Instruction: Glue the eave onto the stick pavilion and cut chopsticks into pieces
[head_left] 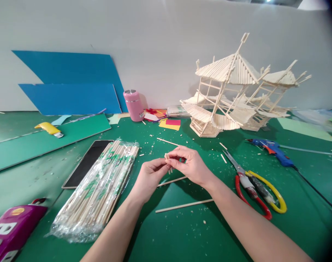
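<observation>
My left hand and my right hand meet above the green table mat, fingertips together. Both pinch a small bunch of short wooden stick pieces held upright between them. Two long bamboo sticks lie on the mat beneath, one partly under the hands and one nearer me. A plastic-wrapped bundle of bamboo chopsticks lies left of my left hand. Scissors with red and yellow handles rest right of my right wrist.
A stick-built pavilion model stands at the back right. A blue glue gun with its cord, a phone, a pink cup, coloured paper scraps, blue boards, a yellow cutter and a purple box surround the mat.
</observation>
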The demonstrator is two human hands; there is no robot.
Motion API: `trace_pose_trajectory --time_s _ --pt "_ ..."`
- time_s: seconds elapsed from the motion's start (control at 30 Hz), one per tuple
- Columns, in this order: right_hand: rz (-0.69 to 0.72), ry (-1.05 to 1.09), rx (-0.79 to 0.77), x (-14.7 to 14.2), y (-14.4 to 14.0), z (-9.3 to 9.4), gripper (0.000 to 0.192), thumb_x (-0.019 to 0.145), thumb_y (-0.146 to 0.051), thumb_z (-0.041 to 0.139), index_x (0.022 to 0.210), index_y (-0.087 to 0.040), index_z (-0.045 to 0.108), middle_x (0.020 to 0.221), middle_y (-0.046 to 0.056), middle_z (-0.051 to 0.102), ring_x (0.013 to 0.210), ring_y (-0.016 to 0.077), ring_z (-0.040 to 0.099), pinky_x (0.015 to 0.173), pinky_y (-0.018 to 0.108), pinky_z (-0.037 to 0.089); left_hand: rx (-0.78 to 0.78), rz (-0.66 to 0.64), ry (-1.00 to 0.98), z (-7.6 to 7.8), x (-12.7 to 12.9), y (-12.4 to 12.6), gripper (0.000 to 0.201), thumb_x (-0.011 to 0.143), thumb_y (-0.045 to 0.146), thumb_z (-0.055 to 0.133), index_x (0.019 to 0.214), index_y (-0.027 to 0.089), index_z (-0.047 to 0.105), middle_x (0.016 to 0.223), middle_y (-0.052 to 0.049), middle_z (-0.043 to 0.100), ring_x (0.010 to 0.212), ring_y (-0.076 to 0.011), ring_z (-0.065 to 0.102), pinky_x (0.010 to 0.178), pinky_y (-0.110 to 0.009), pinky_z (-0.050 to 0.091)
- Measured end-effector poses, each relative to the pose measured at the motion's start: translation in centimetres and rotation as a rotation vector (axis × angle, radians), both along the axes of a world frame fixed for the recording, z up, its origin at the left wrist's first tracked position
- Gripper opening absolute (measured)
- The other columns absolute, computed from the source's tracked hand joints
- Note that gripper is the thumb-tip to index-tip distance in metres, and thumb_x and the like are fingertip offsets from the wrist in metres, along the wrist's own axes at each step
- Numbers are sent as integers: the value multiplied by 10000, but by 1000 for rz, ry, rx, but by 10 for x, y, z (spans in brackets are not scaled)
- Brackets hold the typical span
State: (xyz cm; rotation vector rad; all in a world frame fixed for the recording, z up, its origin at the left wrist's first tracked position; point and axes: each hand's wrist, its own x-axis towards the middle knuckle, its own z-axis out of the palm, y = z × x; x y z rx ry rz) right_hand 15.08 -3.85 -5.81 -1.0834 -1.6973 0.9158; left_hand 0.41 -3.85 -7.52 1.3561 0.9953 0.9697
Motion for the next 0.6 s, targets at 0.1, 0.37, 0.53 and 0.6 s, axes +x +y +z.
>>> trace_pose_trajectory --time_s 0.1,0.37,0.53,0.6 --pt "5 27 -69 0 0 -3 112 751 -237 576 824 -185 643 826 19 584 705 127 566 624 255 475 -113 -47 -114 -1 1 -2 164 716 242 607 836 154 676 776 -26 668 767 -165 590 775 -295 444" --pt "101 112 -289 6 -12 -5 147 779 -283 526 814 -157 594 607 -26 543 475 81 500 434 198 434 -466 -185 -325 9 6 -15 125 698 205 638 767 102 652 696 -54 663 679 -152 624 718 -296 479" --pt "89 140 -315 12 -23 -5 136 755 -289 568 792 -162 595 684 -7 565 562 92 513 515 212 430 -527 -242 -333 12 8 -20 159 696 226 645 795 102 651 724 -71 666 684 -153 629 697 -280 482" --pt "60 148 -312 13 -25 -6 138 754 -294 570 785 -161 587 674 -8 553 554 90 500 512 214 426 -535 -257 -335 12 9 -21 154 705 233 638 789 106 653 698 -68 665 669 -142 627 679 -258 478"
